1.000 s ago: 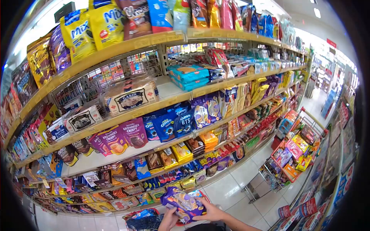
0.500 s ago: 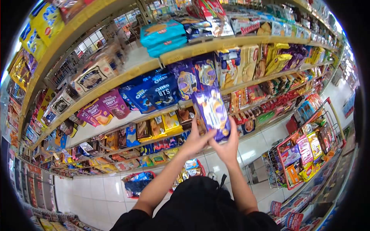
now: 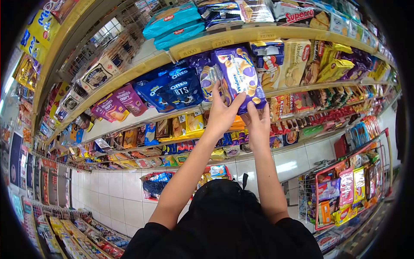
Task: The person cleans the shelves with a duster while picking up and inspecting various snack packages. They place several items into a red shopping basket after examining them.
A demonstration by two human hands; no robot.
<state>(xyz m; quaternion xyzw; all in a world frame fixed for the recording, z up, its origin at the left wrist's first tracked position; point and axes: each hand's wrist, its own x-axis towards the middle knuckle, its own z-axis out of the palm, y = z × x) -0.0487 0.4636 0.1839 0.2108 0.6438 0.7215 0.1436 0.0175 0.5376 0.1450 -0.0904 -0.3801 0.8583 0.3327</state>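
Observation:
Both hands hold one purple pack (image 3: 238,74) with round biscuits pictured on it, tilted, in front of the middle shelf. My left hand (image 3: 223,111) grips its lower left side, the thumb across the front. At the bottom right edge, my right hand (image 3: 258,125) has its fingers on the pack; part of them is hidden. Just left of the pack stands another purple pack (image 3: 207,80), partly covered. Blue Oreo pouches (image 3: 181,90) are farther left, and a Superco-type white and purple pack (image 3: 269,64) stands on the right.
Turquoise packs (image 3: 174,21) lie on the upper shelf, above its yellow edge (image 3: 224,42). Brown and yellow packs fill the lower shelf. A red-rimmed wire basket rack (image 3: 317,203) with snacks stands at the right. Red baskets (image 3: 151,197) sit on the tiled floor (image 3: 114,203).
The purple pack has moved up toward the shelf with both hands, and now overlaps the packs there. The view has shifted, with the shelves appearing larger.

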